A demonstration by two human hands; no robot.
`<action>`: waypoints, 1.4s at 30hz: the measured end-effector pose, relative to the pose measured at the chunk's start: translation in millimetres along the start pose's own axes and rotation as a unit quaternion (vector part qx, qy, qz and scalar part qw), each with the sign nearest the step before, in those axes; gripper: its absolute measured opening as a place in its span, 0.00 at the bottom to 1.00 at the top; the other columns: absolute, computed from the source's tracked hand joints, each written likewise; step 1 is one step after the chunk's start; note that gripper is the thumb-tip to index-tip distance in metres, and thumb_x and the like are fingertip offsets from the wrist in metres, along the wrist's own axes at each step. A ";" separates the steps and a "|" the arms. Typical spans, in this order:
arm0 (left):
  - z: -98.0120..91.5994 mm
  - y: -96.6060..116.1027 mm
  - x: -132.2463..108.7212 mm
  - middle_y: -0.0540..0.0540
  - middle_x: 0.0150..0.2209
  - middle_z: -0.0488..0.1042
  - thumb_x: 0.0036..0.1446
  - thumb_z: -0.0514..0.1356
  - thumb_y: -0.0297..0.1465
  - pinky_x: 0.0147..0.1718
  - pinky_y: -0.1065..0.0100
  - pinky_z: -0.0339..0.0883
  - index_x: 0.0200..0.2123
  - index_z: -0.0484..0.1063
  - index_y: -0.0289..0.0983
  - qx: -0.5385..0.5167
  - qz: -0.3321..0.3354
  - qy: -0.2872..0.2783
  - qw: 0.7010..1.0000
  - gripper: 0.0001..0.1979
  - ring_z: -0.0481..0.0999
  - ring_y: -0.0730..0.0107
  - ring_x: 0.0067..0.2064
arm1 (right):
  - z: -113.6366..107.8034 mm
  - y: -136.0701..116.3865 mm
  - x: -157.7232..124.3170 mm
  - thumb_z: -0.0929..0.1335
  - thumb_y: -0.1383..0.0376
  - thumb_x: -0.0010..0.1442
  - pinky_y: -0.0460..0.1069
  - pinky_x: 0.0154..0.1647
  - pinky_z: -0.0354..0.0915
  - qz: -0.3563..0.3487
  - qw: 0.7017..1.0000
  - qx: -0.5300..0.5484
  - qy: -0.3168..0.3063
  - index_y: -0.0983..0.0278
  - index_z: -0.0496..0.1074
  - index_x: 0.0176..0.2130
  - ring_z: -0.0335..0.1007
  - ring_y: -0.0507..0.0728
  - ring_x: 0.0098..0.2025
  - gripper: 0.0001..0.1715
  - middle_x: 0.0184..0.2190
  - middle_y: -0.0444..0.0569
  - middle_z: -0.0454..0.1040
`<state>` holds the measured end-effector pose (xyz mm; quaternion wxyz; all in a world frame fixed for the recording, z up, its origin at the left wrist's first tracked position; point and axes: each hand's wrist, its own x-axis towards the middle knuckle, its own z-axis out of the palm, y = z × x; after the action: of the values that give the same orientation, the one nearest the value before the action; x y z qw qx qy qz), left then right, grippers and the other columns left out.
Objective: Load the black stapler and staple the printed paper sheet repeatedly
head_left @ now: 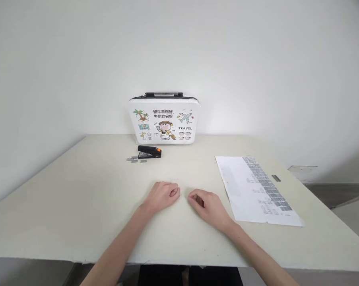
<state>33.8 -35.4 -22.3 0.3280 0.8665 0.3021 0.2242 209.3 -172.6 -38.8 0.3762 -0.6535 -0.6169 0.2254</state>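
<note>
My left hand [163, 195] rests on the table, its fingers curled into a loose fist with nothing seen in it. Just to its right, my right hand [207, 203] lies with fingers bent in and a hollow showing inside, holding nothing visible. A small gap separates the two. Beyond my left hand sits a black stapler [149, 151] with an orange part at its right end. Several grey staple strips [134, 161] lie beside and in front of it. To the right of my right hand is a printed white sheet of paper [235, 198] with grey blocks along its right side.
A white case [164, 137] with cartoon pictures and a black handle stands upright against the wall at the back of the pale table [63, 198]. A small dark grey strip [276, 178] lies right of the paper. The table's front edge runs beneath my forearms.
</note>
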 end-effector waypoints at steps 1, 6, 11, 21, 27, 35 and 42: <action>1.2 1.2 -1.4 0.54 0.17 0.51 0.55 0.62 0.31 0.30 0.63 0.39 0.18 0.51 0.39 -0.002 -0.004 0.004 1.000 0.22 0.44 0.70 0.24 | -0.2 0.2 0.2 0.64 0.57 0.71 0.51 0.33 0.64 -0.001 1.000 0.002 0.000 0.57 0.75 0.37 0.70 0.56 0.29 0.13 0.29 0.42 0.78; 3.9 16.1 -30.3 0.50 0.23 0.62 0.58 0.63 0.32 0.30 0.64 0.44 0.21 0.60 0.41 -0.018 -0.031 0.043 0.998 0.17 0.55 0.66 0.25 | -2.7 -1.8 -8.0 0.64 0.56 0.71 0.51 0.34 0.66 -0.002 1.000 0.022 0.001 0.57 0.75 0.37 0.72 0.57 0.30 0.14 0.30 0.44 0.79; -9.8 29.0 -78.8 0.49 0.26 0.64 0.60 0.63 0.39 0.33 0.63 0.52 0.22 0.60 0.42 -0.042 -0.085 0.082 0.992 0.19 0.60 0.61 0.30 | -10.7 -6.3 -42.3 0.64 0.54 0.72 0.51 0.32 0.66 0.026 0.997 0.075 -0.019 0.57 0.76 0.39 0.74 0.59 0.34 0.15 0.34 0.46 0.79; -18.0 39.0 -110.1 0.50 0.27 0.65 0.66 0.59 0.40 0.32 0.64 0.53 0.25 0.57 0.41 0.022 -0.103 0.083 0.991 0.20 0.63 0.63 0.31 | -16.4 -6.5 -80.2 0.63 0.51 0.72 0.53 0.35 0.68 0.045 0.995 0.083 0.020 0.56 0.75 0.40 0.74 0.60 0.37 0.17 0.38 0.49 0.80; -18.7 40.9 -112.1 0.51 0.26 0.63 0.67 0.58 0.42 0.32 0.65 0.53 0.26 0.59 0.41 0.008 -0.118 0.096 0.988 0.19 0.62 0.65 0.30 | -13.6 -1.7 -81.4 0.64 0.52 0.72 0.52 0.35 0.70 0.040 0.994 0.089 0.044 0.56 0.77 0.42 0.76 0.60 0.38 0.15 0.40 0.49 0.82; -18.7 38.6 -114.5 0.51 0.27 0.64 0.67 0.56 0.45 0.31 0.65 0.54 0.27 0.59 0.41 0.017 -0.115 0.086 0.990 0.20 0.63 0.65 0.30 | -16.1 -6.5 -82.0 0.64 0.51 0.72 0.52 0.37 0.67 0.056 0.992 0.105 0.036 0.57 0.76 0.41 0.74 0.60 0.39 0.16 0.40 0.49 0.81; -18.3 35.7 -116.5 0.51 0.27 0.65 0.69 0.54 0.45 0.32 0.65 0.56 0.27 0.58 0.41 0.031 -0.113 0.083 0.990 0.20 0.63 0.66 0.31 | -12.9 -6.5 -82.8 0.64 0.52 0.72 0.51 0.36 0.66 0.064 0.993 0.096 0.029 0.56 0.76 0.42 0.73 0.59 0.39 0.15 0.41 0.47 0.81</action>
<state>-47.0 -127.1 -6.8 0.2979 0.8152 0.4308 0.2472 203.6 -256.4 -39.9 0.4395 -0.6592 -0.5380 0.2879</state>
